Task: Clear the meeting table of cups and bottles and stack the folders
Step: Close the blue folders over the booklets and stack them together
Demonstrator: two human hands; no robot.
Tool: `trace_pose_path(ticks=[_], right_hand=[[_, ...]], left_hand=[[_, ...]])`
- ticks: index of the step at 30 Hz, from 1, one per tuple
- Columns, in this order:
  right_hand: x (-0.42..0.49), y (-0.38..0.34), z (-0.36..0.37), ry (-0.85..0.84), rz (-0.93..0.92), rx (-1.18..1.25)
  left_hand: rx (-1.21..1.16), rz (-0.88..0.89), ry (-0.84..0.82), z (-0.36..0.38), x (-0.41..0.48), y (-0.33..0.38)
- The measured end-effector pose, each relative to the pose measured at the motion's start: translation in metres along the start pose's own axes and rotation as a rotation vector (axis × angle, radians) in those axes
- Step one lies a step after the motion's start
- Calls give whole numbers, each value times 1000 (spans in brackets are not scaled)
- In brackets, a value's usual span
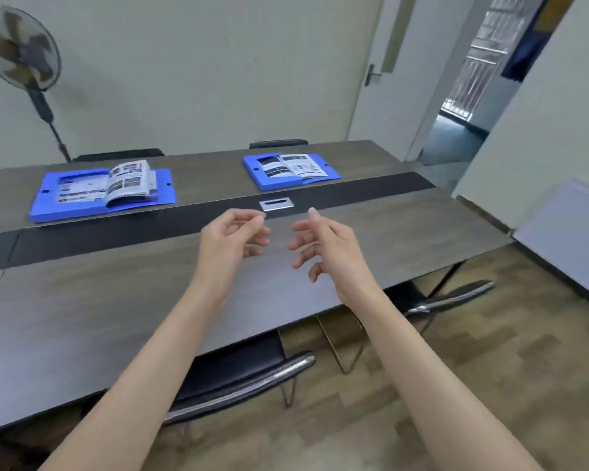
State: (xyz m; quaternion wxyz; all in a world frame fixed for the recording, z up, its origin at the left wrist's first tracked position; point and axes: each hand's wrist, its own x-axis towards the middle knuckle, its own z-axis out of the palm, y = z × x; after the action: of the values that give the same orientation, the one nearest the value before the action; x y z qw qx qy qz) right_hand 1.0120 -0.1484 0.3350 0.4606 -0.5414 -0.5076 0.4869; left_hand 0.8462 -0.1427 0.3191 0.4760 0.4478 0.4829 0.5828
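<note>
On the worktop (82,317) I see no cups or bottles, only the ten o'clock folder (48,202) and the twelve o'clock folder (273,185), open and unstacked, and my left hand (232,237) and right hand (327,248) hang loose, empty.

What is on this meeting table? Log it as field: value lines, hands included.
table: grey wood-look top, dark strip down the middle
left folder: blue, lying open beyond the strip, open booklet on it
right folder: blue, same state, apart from the left one
cups, bottles: none in view
left hand: over the near half, fingers loosely curled, holds nothing
right hand: beside it, fingers relaxed, holds nothing
stacking: not yet done
</note>
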Motion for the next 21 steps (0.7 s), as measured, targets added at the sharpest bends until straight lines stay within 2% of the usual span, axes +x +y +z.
trace_pose_path(ticks=[10, 21], right_hand=[[35, -1, -352, 308, -15, 22], [124, 5, -613, 518, -34, 46]], left_hand=[[-56, -10, -191, 324, 45, -20], [-75, -32, -467, 632, 117, -54]])
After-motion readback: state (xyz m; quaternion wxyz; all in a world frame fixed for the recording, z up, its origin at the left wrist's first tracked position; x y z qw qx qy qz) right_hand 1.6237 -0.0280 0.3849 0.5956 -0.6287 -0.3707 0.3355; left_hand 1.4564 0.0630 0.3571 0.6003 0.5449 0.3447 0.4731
